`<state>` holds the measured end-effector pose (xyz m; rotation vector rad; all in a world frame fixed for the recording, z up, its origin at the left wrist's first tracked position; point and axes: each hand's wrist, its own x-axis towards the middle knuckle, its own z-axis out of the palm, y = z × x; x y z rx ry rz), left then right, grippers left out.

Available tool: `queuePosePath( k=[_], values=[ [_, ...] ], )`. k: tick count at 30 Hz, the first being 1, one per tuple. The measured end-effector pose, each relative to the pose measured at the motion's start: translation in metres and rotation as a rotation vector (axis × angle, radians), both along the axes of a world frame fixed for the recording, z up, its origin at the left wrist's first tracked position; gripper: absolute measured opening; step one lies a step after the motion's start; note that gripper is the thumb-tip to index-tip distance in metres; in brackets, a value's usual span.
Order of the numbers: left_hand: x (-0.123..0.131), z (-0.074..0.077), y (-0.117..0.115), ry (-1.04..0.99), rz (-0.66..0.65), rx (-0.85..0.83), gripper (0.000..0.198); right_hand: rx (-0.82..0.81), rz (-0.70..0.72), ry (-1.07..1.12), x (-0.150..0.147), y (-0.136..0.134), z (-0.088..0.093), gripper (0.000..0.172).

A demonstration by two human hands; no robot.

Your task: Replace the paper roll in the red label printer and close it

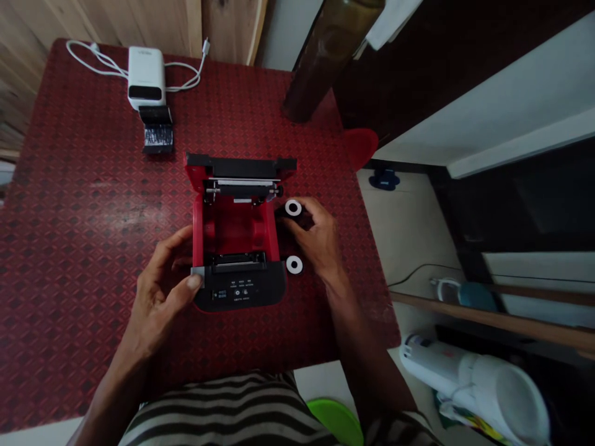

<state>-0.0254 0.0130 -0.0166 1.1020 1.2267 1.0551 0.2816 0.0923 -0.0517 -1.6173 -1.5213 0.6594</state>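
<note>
A red and black receipt printer (pixel 238 248) stands open in the middle of the red patterned table (pixel 79 210), its lid tilted back and its paper bay bare. My left hand (pixel 160 291) grips its front left corner, thumb on the grey button. My right hand (pixel 316 238) rests at the printer's right side, fingers curled round a black spool with a white disc end (pixel 292 208). A second white disc (pixel 294 265) lies on the table just below that hand.
A small white device (pixel 145 77) with a white cable (pixel 100 61) and a black piece (pixel 157 129) in front of it sits at the table's far left. A dark post (pixel 325 56) rises at the far edge. A shelf and white bottle (pixel 474 384) lie right.
</note>
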Motion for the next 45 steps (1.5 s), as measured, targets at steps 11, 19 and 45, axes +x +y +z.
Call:
queuePosePath(
  k=[11, 19, 45],
  values=[
    [0.002, 0.001, 0.0, -0.016, -0.001, 0.004, 0.06, 0.12, 0.07, 0.207, -0.01, -0.05, 0.104, 0.042],
    [0.003, 0.006, 0.0, -0.027, -0.017, -0.024, 0.063, 0.302, 0.569, -0.269, -0.058, -0.041, 0.136, 0.026],
    [0.004, 0.009, 0.0, -0.064, -0.003, -0.069, 0.067, -0.038, 0.635, -0.893, -0.111, -0.015, 0.123, 0.019]
  ],
)
